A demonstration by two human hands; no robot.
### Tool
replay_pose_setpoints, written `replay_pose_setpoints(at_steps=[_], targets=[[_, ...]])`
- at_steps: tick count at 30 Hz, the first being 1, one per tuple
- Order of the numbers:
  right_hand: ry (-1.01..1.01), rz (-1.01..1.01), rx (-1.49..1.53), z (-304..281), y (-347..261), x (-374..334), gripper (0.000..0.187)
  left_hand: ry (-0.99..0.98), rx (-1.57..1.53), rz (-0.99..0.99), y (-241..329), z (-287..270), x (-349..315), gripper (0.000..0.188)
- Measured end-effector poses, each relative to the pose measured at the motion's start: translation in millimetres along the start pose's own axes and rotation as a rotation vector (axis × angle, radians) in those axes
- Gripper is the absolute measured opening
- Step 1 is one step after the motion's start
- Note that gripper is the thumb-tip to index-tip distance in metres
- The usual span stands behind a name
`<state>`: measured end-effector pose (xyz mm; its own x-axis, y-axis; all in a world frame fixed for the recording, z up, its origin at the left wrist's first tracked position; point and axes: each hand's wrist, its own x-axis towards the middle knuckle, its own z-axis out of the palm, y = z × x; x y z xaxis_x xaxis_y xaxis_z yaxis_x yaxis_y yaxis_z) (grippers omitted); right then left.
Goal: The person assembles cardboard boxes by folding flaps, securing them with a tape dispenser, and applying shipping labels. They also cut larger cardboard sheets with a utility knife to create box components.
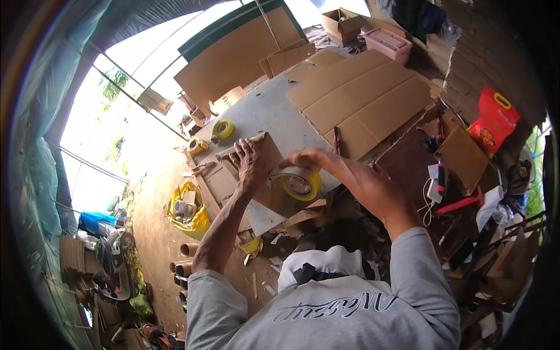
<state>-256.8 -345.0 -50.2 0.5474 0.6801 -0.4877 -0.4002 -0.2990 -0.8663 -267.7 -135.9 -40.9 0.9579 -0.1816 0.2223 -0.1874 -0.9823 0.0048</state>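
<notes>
A small brown cardboard box (270, 153) stands on the grey tabletop in front of me. My left hand (249, 163) rests on its upper left edge, fingers spread over the cardboard. Closed on a wide roll of tape (314, 185) with a yellow rim, my right hand (302, 158) is at the box's right side. The roll hangs just below those fingers; whether a strip runs from it onto the box I cannot make out. Two more tape rolls, one yellow (223, 129) and one yellow-brown (196, 145), lie beyond my left hand.
Flat cardboard sheets (367, 96) cover the table's far right, with a red-and-black tool (336, 140) at their edge. A yellow bag (198, 224) of rolls stands on the floor at left. At right are a red bag (496, 119) and a red-handled tool (461, 201).
</notes>
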Motion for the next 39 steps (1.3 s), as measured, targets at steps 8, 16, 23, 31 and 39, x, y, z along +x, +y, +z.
replay_pose_setpoints(at_steps=[8, 16, 23, 31, 39], targets=[[-0.395, -0.457, 0.165, -25.9, 66.1, 70.0, 0.04, 0.011, 0.023, 0.059, -16.6, 5.1, -19.7, 0.096], [-0.265, 0.093, -0.06, -13.3, 11.9, 36.5, 0.045, -0.019, 0.136, 0.038, -3.8, 7.7, -7.9, 0.092], [-0.058, -0.005, 0.048, 7.0, 68.9, 48.2, 0.042, 0.125, 0.135, 0.096, 1.2, 20.3, 1.1, 0.08], [0.367, -0.035, 0.381, 16.5, 157.5, 35.8, 0.039, -0.101, -0.189, 0.417, -47.1, -25.5, 1.2, 0.075], [0.896, 0.139, -1.181, 13.8, 142.3, -67.1, 0.036, -0.135, -0.577, 1.054, -86.9, -36.5, -10.9, 0.035]])
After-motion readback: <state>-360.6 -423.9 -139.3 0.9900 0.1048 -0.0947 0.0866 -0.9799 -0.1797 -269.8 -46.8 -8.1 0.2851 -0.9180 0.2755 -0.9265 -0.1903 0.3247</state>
